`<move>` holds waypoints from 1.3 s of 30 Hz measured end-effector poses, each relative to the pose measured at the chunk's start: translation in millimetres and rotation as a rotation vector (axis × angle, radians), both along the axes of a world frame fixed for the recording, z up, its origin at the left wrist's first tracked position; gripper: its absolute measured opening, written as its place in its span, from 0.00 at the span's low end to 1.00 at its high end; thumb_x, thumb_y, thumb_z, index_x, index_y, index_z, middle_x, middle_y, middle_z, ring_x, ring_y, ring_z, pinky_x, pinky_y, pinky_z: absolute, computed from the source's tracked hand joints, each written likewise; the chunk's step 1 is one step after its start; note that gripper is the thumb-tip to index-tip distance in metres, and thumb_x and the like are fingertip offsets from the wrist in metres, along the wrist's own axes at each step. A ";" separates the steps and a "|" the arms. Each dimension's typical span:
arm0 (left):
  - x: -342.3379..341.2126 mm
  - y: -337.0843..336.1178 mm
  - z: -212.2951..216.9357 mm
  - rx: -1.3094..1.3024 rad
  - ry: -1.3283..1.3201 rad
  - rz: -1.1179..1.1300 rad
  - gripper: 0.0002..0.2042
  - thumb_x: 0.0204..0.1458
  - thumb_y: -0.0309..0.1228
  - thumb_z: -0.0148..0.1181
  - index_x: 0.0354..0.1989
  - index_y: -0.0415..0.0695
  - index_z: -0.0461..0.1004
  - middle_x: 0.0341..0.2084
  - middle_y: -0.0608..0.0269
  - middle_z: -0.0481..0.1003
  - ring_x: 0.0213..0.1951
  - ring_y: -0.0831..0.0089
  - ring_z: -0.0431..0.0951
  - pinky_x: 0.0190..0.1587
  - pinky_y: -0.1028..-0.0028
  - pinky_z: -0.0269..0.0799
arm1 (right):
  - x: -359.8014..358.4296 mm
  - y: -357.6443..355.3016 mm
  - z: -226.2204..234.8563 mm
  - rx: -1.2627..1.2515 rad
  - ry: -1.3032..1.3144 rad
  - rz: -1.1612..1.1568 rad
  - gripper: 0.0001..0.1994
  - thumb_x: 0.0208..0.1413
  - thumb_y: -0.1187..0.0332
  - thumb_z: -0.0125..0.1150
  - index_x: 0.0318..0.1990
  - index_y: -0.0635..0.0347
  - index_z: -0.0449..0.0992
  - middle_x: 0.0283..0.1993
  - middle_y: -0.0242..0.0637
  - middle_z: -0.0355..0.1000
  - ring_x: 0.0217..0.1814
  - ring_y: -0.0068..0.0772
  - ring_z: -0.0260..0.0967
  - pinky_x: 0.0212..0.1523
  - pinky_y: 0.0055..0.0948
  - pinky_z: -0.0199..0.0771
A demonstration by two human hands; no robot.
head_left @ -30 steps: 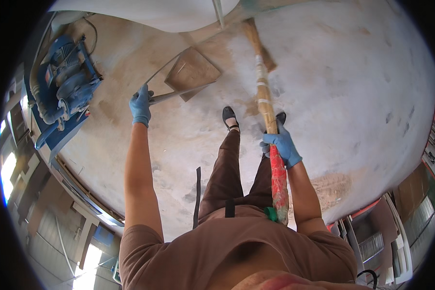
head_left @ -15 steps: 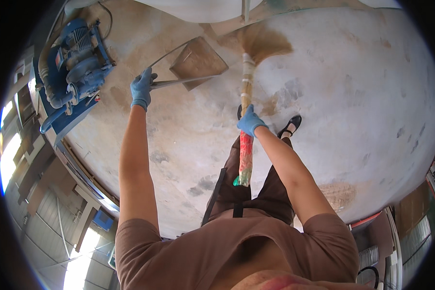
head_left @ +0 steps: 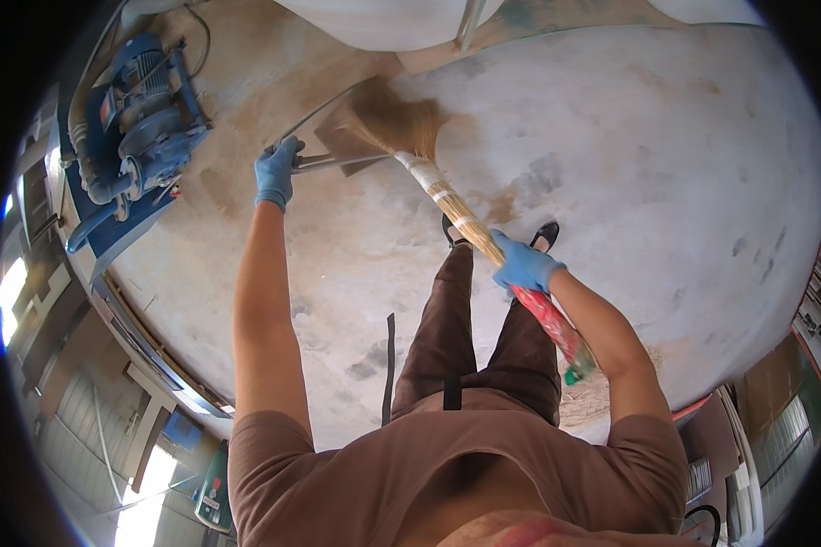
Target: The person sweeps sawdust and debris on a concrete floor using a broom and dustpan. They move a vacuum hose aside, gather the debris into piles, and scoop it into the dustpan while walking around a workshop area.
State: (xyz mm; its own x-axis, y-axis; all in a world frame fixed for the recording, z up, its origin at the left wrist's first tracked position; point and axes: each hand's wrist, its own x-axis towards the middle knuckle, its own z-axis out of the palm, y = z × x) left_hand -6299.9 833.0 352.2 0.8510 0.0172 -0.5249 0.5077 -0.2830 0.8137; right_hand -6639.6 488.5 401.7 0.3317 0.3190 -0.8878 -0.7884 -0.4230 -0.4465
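My left hand [head_left: 275,173], in a blue glove, grips the handle of a metal dustpan [head_left: 342,137] that rests on the concrete floor [head_left: 629,164]. My right hand [head_left: 523,265], also gloved in blue, holds the shaft of a straw broom [head_left: 447,196] with a red wrapped handle. The broom's bristles [head_left: 394,123] lie across the mouth of the dustpan, over brown dust. My two black shoes [head_left: 545,235] show just below the broom shaft.
A blue motor unit [head_left: 132,118] on a blue base stands at the left edge of the floor. A large white rounded body [head_left: 383,18] sits at the top. A patch of brown dust [head_left: 584,401] lies by my right elbow. Walls and railings ring the lower left.
The broom swung left, its bristles moving from right of the dustpan onto its mouth. My right hand slid to the right along the shaft. My left hand kept its hold on the dustpan.
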 end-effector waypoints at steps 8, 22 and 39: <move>-27.5 28.2 21.1 0.251 -0.015 -0.028 0.13 0.49 0.36 0.66 0.28 0.35 0.77 0.23 0.58 0.79 0.23 0.76 0.73 0.29 0.75 0.69 | -86.3 -15.0 78.8 -0.098 0.132 -0.473 0.45 0.47 0.76 0.57 0.74 0.55 0.41 0.38 0.50 0.73 0.23 0.38 0.74 0.27 0.36 0.79; -72.4 49.4 1.2 0.237 0.044 -0.014 0.15 0.51 0.39 0.67 0.34 0.37 0.79 0.26 0.61 0.79 0.24 0.78 0.73 0.29 0.77 0.68 | -11.7 111.1 -39.9 0.418 0.387 -0.915 0.18 0.49 0.76 0.60 0.48 0.56 0.65 0.27 0.41 0.70 0.20 0.32 0.70 0.19 0.31 0.73; -125.2 110.7 25.5 0.053 0.001 0.512 0.16 0.51 0.38 0.67 0.37 0.36 0.77 0.26 0.58 0.79 0.28 0.73 0.76 0.33 0.72 0.71 | 186.0 73.7 22.9 -0.153 -0.397 0.175 0.37 0.41 0.65 0.66 0.63 0.59 0.61 0.43 0.58 0.74 0.47 0.55 0.74 0.50 0.43 0.74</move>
